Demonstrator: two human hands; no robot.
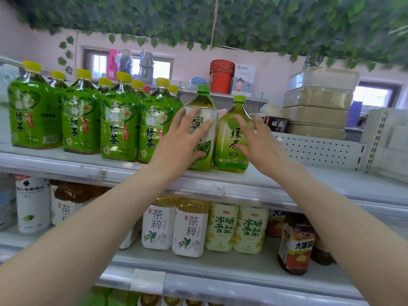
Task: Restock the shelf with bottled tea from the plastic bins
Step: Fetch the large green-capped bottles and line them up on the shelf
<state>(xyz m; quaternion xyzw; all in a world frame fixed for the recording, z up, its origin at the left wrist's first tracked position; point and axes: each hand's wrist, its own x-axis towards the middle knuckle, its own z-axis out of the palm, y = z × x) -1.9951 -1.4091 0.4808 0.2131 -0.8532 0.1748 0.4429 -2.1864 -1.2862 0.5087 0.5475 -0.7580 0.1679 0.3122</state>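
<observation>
Head view: two large green-tea bottles stand upright, touching side by side, at the front edge of the top shelf (220, 186). The left hand (183, 138) lies on the white-labelled bottle (202, 120); its fingers (192, 118) are straight and spread over the label, the thumb low against the bottle's front. The right hand (258, 140) is at the green-labelled bottle (231, 138), fingers straight and fanned, fingertips across its right shoulder and the thumb on the label near the middle. Neither hand is wrapped round its bottle; both look like flat pushing or steadying contact, though motion blur at the fingertips makes it hard to say how firmly they touch.

Left of the left-hand fingers stands a row of yellow-capped plum green tea bottles (119, 124), the nearest just beside the white-labelled bottle. Right of the right-hand fingers the shelf is backed by a perforated panel (320, 149). Below the wrists, the lower shelf holds white-labelled tea bottles (189, 230) and pale yellow pear drink bottles (220, 226). No plastic bin shows here.

These bottles are full and big, so I judge them heavy, with thin walls that give a little and a glossy shrink sleeve that may slip. Pushing low on the body should slide them back without tipping; to lift one, the squared middle or the neck under the cap is the safer hold.
</observation>
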